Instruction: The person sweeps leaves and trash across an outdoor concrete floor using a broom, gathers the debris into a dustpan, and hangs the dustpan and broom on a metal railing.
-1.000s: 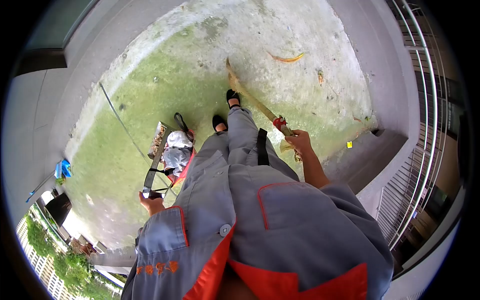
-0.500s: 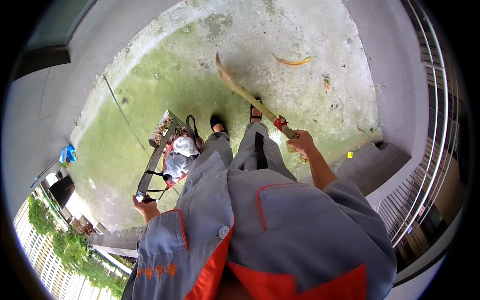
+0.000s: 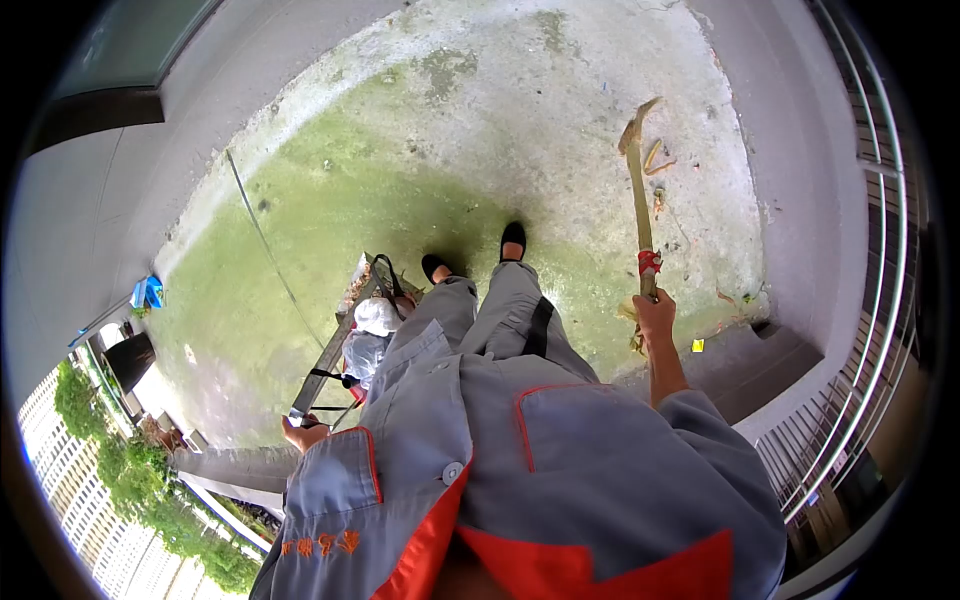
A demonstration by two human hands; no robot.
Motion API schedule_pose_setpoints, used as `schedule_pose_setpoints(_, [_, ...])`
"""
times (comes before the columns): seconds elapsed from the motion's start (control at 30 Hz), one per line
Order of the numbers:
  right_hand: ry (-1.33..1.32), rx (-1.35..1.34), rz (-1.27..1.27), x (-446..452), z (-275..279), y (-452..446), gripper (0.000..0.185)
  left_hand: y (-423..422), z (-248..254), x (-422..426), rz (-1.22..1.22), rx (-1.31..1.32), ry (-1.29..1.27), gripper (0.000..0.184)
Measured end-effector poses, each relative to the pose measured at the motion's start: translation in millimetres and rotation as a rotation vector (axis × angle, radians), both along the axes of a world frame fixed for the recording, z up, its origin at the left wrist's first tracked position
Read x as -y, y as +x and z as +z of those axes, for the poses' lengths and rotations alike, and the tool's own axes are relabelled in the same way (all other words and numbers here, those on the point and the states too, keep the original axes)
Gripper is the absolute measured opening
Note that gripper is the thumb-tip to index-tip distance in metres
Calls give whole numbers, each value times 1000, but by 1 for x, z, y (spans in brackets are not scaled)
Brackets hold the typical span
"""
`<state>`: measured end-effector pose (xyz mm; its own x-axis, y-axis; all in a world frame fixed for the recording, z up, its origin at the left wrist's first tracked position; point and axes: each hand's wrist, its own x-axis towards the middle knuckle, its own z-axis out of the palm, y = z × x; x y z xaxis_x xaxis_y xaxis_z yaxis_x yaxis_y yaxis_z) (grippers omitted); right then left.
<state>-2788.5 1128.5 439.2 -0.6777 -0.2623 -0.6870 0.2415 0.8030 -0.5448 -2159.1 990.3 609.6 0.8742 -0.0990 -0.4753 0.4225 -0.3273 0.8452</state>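
Observation:
My right hand [image 3: 656, 318] is closed around the lower end of a straw broom [image 3: 641, 200], which has red wrapping near the grip. Its bent, brown far end rests near a yellowish dry leaf [image 3: 652, 155] on the concrete. Down at the left, my left hand [image 3: 303, 432] grips the long handle of a dustpan [image 3: 328, 357], partly hidden by my sleeve. Dry litter [image 3: 354, 283] shows in the dustpan's pan. White and grey plastic bags [image 3: 377, 317] hang beside the handle, against my left trouser leg.
Mossy concrete floor [image 3: 330, 200] surrounds my feet, with a thin dark line across its left part. A low grey wall [image 3: 800, 200] and metal railing [image 3: 888, 250] run along the right. A yellow scrap [image 3: 698, 345] lies by the right ledge; a blue object [image 3: 148, 292] is far left.
My right hand has swung the broom to the right, and its far end now points away from me. The yellowish leaf has shifted right with it. My left hand keeps the dustpan.

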Motion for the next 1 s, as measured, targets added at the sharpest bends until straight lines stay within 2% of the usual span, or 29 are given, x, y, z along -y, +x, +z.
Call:
schedule_pose_setpoints(0.07, [-177,231,42,20,12,12,18,-8,0,3,76,-55,58,37])
schedule_pose_setpoints(0.1, [-196,207,225,42,26,22,19,-13,-1,2,75,-69,24,35])
schedule_pose_setpoints(0.13, [-164,247,373,53,5,37,23,-9,0,-1,27,-121,10,34])
schedule_pose_setpoints(0.17, [-181,134,613,78,0,51,28,-7,0,0,-23,-173,-3,34])
schedule_pose_setpoints(0.2, [-193,168,635,110,-4,72,31,-10,1,2,-18,-172,-11,34])
schedule_pose_setpoints(0.23, [-91,179,696,140,-4,87,31,-14,1,6,-38,-167,10,34])
schedule_pose_setpoints(0.33, [-100,141,792,213,-40,140,30,-10,0,28,-22,-171,53,35])
schedule_pose_setpoints(0.4, [-26,114,676,241,-51,159,25,1,2,45,13,-180,83,35])
schedule_pose_setpoints(0.43, [-20,114,672,244,-52,155,25,6,4,51,-26,-186,89,36])
schedule_pose_setpoints(0.47, [18,100,559,245,-49,139,28,10,-1,61,-66,-199,92,37])
schedule_pose_setpoints(0.5, [62,87,449,247,-46,126,32,0,3,77,41,-165,97,38])
schedule_pose_setpoints(0.6, [2,-35,118,231,-55,96,28,-4,6,95,52,-203,97,38])
schedule_pose_setpoints(0.7, [-88,-54,-134,234,-47,82,26,12,-6,114,-97,-336,94,39])
schedule_pose_setpoints(0.73, [-133,-46,-258,239,-38,80,27,5,-8,131,-50,-321,99,39])
schedule_pose_setpoints(0.77, [-134,-63,-270,237,-26,80,27,-1,-9,142,0,-303,110,40])
schedule_pose_setpoints(0.8, [-87,-182,-64,234,-8,83,28,4,-12,148,-102,-329,133,40])
schedule_pose_setpoints(0.83, [-40,-297,148,231,10,86,30,12,-22,154,-106,-342,135,40])
schedule_pose_setpoints(0.9, [-50,-113,366,236,35,95,33,26,-37,168,-218,-364,214,40])
schedule_pose_setpoints(0.93, [-65,-125,549,237,21,100,37,5,-31,185,-98,-356,145,40])
schedule_pose_setpoints(1.0, [-17,6,723,275,35,108,35,-15,-16,209,-95,-317,139,39])
